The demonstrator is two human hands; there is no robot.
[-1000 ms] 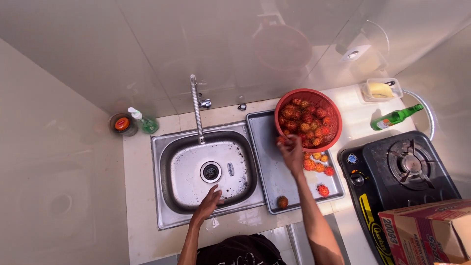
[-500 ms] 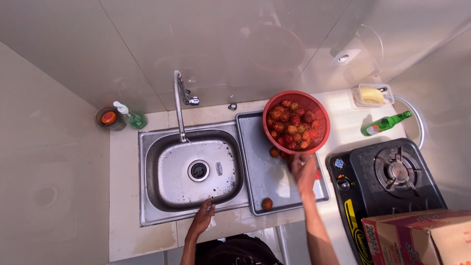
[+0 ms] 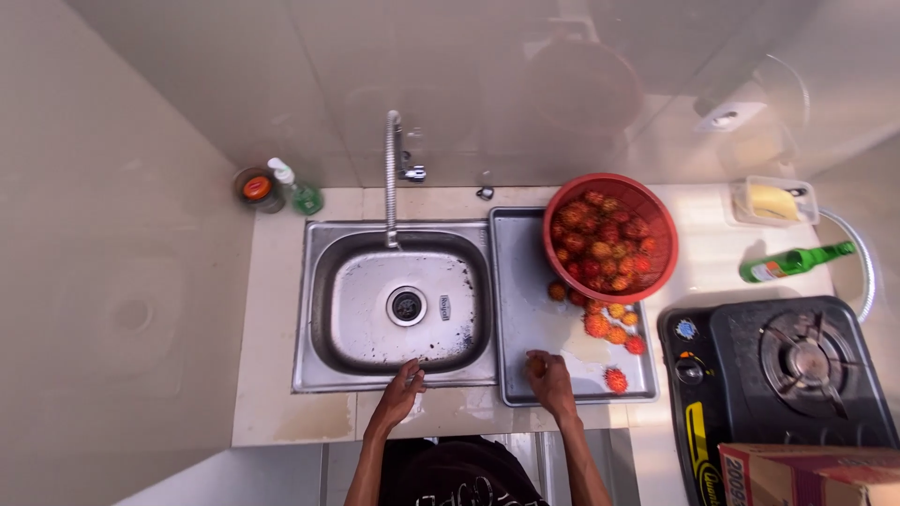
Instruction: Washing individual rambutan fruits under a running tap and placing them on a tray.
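At sink's front edge, left hand (image 3: 401,389) loosely spread; right hand (image 3: 548,375) cupped over fruit.

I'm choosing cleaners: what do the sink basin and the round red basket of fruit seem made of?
The sink basin looks like brushed stainless steel: grey, dully reflective, with a matching draining tray. The round red basket looks like matte moulded plastic; I can't be sure.

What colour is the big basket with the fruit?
The basket is red, seen in the head view.

Red basket (image 3: 660,228), red-orange fruit (image 3: 600,242), silver sink (image 3: 319,281), green bottle (image 3: 793,261), black stove (image 3: 797,375)
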